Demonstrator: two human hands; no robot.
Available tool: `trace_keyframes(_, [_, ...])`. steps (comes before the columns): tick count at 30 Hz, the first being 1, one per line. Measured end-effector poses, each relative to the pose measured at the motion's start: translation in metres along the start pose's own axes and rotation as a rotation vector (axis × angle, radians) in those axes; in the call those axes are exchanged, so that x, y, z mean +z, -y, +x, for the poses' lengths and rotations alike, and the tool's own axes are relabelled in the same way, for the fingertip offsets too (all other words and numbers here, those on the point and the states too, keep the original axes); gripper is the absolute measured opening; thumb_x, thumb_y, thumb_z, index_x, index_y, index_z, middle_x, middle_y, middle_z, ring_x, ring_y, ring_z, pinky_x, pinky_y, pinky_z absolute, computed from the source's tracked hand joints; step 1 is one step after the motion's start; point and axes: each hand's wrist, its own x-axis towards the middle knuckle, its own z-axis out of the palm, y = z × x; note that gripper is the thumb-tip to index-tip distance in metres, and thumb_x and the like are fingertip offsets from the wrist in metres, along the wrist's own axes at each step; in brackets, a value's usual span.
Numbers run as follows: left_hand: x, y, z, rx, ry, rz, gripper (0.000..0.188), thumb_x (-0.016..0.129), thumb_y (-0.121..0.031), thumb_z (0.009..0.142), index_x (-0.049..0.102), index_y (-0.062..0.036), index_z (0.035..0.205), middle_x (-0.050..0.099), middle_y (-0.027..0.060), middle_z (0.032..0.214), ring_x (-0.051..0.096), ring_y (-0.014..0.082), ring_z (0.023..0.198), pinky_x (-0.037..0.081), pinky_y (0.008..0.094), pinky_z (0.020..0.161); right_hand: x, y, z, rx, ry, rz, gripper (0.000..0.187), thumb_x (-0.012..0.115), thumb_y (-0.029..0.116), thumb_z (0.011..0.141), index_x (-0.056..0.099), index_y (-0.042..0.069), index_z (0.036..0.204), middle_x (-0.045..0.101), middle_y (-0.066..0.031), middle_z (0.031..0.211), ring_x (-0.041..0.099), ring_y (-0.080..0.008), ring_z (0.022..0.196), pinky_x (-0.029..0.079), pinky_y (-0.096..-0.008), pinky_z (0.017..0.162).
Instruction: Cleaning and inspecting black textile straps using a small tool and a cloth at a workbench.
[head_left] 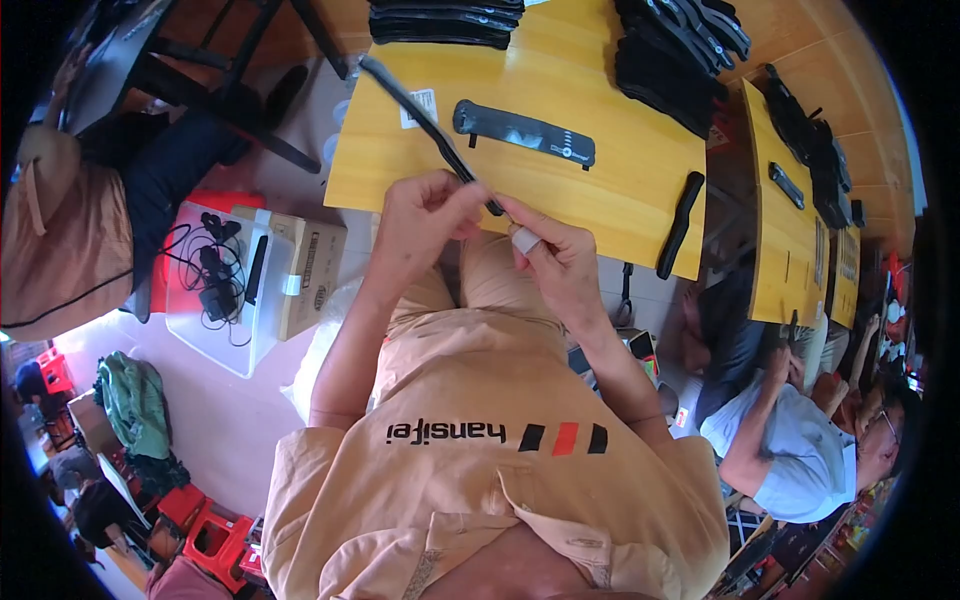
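A long, narrow black strip of padded fabric (425, 120), seen nearly edge-on, slants up and left from my hands over the yellow table's near edge. My left hand (428, 218) is closed on its lower part, thumb and fingers pinched, slightly smeared by motion. My right hand (558, 250) pinches the lower end of the same strip. A small white wrap or tag (525, 240) sits at a right finger; I cannot tell which. Beyond my hands a flat dark grey fabric band (525, 133) with printed marks lies on the table. A white printed paper (419, 108) lies partly behind the strip.
The yellow table (620, 210) carries a black folded band (680, 225) at right and stacks of black bands (445, 22) at the back. A clear bin (215, 330) with black cables and a cardboard box (313, 275) stand at left. Co-workers sit on both sides.
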Motion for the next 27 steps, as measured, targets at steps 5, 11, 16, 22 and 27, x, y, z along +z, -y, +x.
trace_keyframes(5, [0.008, 0.002, -0.01, 0.167, -0.07, 0.437, 0.029, 0.066, -0.025, 0.079, 0.062, 0.0028, 0.071, 0.057, 0.0028, 0.055, 0.05, 0.0068, 0.049, 0.038, 0.0207, 0.046, -0.001, -0.004, 0.001, -0.033, 0.021, -0.031, 0.036, 0.045, -0.005, 0.084, 0.056, 0.005, 0.117, 0.057, 0.0021, 0.075, 0.044, -0.0036, 0.058, 0.039, -0.0179, 0.052])
trace_keyframes(11, [0.006, -0.004, -0.013, 0.165, 0.03, 0.585, 0.025, 0.063, -0.021, 0.081, 0.062, 0.003, 0.076, 0.055, 0.0082, 0.052, 0.051, 0.0087, 0.047, 0.039, 0.0256, 0.045, -0.013, 0.003, 0.003, 0.185, 0.196, 0.281, 0.034, 0.047, 0.004, 0.087, 0.054, 0.005, 0.119, 0.039, 0.0055, 0.058, 0.03, -0.0008, 0.048, 0.022, -0.0149, 0.041])
trace_keyframes(16, [0.003, -0.003, -0.015, 0.172, 0.102, 0.621, 0.023, 0.06, -0.018, 0.083, 0.06, 0.0033, 0.074, 0.052, 0.0089, 0.051, 0.05, 0.0094, 0.046, 0.037, 0.0268, 0.044, -0.018, 0.001, 0.001, 0.244, 0.233, 0.315, 0.033, 0.048, 0.005, 0.087, 0.054, 0.006, 0.119, 0.039, 0.0056, 0.059, 0.03, -0.0006, 0.048, 0.021, -0.0145, 0.04])
trace_keyframes(22, [0.007, -0.002, -0.021, 0.253, 0.139, 0.456, 0.023, 0.058, -0.014, 0.084, 0.057, 0.0022, 0.067, 0.049, 0.0034, 0.048, 0.042, 0.0058, 0.042, 0.032, 0.0234, 0.04, -0.023, 0.008, -0.002, 0.246, 0.293, 0.497, 0.04, 0.04, -0.005, 0.08, 0.056, 0.004, 0.116, 0.04, 0.0041, 0.058, 0.03, -0.0016, 0.045, 0.021, -0.0161, 0.038])
trace_keyframes(27, [0.007, -0.001, -0.025, 0.235, 0.157, 0.25, 0.025, 0.057, -0.014, 0.084, 0.056, -0.0011, 0.063, 0.051, -0.001, 0.051, 0.04, 0.0026, 0.042, 0.029, 0.0181, 0.038, -0.027, 0.012, 0.0, 0.436, 0.386, 0.644, 0.044, 0.037, -0.004, 0.081, 0.054, 0.006, 0.12, 0.035, 0.0047, 0.056, 0.027, -0.0014, 0.045, 0.02, -0.0154, 0.038])
